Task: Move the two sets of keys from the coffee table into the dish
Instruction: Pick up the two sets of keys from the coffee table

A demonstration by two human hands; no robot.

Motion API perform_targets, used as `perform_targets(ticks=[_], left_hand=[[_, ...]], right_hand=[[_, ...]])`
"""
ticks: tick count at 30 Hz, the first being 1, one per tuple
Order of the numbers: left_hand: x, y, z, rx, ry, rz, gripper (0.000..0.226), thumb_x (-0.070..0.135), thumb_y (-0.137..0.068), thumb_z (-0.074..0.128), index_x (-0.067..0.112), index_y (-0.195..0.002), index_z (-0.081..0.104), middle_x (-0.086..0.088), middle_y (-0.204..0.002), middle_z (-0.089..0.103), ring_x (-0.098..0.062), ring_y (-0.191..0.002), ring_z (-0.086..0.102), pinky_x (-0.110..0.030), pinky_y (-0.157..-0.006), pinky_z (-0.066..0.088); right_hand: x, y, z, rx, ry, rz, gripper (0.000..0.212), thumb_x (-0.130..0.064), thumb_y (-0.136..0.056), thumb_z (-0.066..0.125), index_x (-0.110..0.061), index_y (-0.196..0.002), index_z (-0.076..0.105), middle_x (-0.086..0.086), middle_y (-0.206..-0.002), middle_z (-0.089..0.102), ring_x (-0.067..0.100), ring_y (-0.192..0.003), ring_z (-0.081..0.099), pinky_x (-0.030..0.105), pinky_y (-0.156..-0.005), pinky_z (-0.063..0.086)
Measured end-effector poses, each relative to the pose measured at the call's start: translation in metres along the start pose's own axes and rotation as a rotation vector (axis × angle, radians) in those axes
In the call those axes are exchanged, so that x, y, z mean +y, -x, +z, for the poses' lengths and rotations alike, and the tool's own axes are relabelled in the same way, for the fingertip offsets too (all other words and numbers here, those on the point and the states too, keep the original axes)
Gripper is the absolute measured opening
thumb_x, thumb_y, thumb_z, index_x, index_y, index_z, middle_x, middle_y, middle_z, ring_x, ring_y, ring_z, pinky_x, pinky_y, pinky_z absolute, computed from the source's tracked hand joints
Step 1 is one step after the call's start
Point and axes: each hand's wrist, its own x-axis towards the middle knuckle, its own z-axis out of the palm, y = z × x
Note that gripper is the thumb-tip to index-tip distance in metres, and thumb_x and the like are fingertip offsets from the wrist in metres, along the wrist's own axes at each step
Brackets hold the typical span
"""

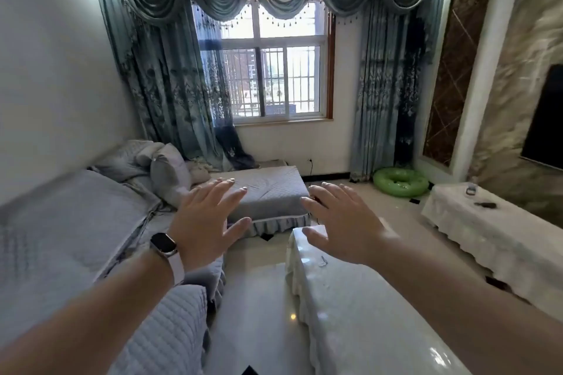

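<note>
On the glossy white-covered bench (350, 298), a small silvery key set (323, 261) is seen just below the spread, empty right hand (341, 222); the left hand (210, 219) is likewise held splayed and empty.

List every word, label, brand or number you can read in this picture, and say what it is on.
None can be read.
Watch on the left wrist: screen dark, no text shows.
Small objects on the coffee table and on the side cabinet: too small and blurred to show any print.
</note>
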Motion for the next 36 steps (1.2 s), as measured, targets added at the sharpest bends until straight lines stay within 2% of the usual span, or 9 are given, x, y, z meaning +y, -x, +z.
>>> perform_targets(ticks=[7, 15, 23, 29, 36], left_hand=[[-0.035, -0.015, 0.062, -0.033, 0.012, -0.006, 0.059, 0.055, -0.089, 0.04, 0.021, -0.136, 0.051, -0.009, -0.144, 0.051, -0.029, -0.133, 0.045, -0.052, -0.106, 0.039], [-0.134, -0.049, 0.162, -0.093, 0.036, 0.005, 0.055, 0.048, -0.087, 0.042, 0.021, -0.133, 0.053, -0.01, -0.14, 0.055, -0.031, -0.13, 0.048, -0.051, -0.105, 0.038], [-0.237, -0.106, 0.241, -0.178, 0.085, 0.023, 0.057, 0.05, -0.086, 0.044, 0.023, -0.135, 0.051, -0.008, -0.142, 0.053, -0.03, -0.132, 0.046, -0.051, -0.107, 0.037], [-0.269, -0.143, 0.283, -0.179, 0.155, 0.029, 0.056, 0.049, -0.084, 0.043, 0.023, -0.131, 0.056, -0.007, -0.137, 0.057, -0.028, -0.128, 0.05, -0.039, -0.106, 0.023], [-0.271, -0.198, 0.353, -0.203, 0.222, 0.071, 0.051, 0.049, -0.082, 0.046, 0.021, -0.123, 0.061, -0.007, -0.13, 0.062, -0.028, -0.121, 0.052, -0.04, -0.1, 0.029]], right_hand=[[0.004, -0.04, 0.057, -0.048, -0.018, -0.001, 0.059, -0.056, -0.085, 0.044, -0.02, -0.13, 0.057, 0.004, -0.135, 0.056, 0.027, -0.128, 0.049, 0.045, -0.107, 0.038], [-0.013, -0.143, 0.156, -0.143, -0.039, 0.004, 0.059, -0.056, -0.083, 0.047, -0.019, -0.129, 0.058, 0.006, -0.135, 0.057, 0.028, -0.128, 0.051, 0.044, -0.106, 0.04], [-0.033, -0.249, 0.221, -0.236, -0.041, 0.051, 0.058, -0.055, -0.082, 0.047, -0.021, -0.128, 0.058, 0.007, -0.134, 0.058, 0.029, -0.127, 0.052, 0.045, -0.105, 0.041], [-0.015, -0.28, 0.26, -0.302, -0.078, 0.131, 0.061, -0.056, -0.082, 0.044, -0.02, -0.129, 0.058, 0.005, -0.127, 0.06, 0.029, -0.121, 0.054, 0.042, -0.101, 0.043], [0.03, -0.298, 0.316, -0.359, -0.135, 0.182, 0.062, -0.057, -0.082, 0.041, -0.019, -0.128, 0.058, 0.005, -0.131, 0.059, 0.029, -0.124, 0.053, 0.044, -0.098, 0.046]])
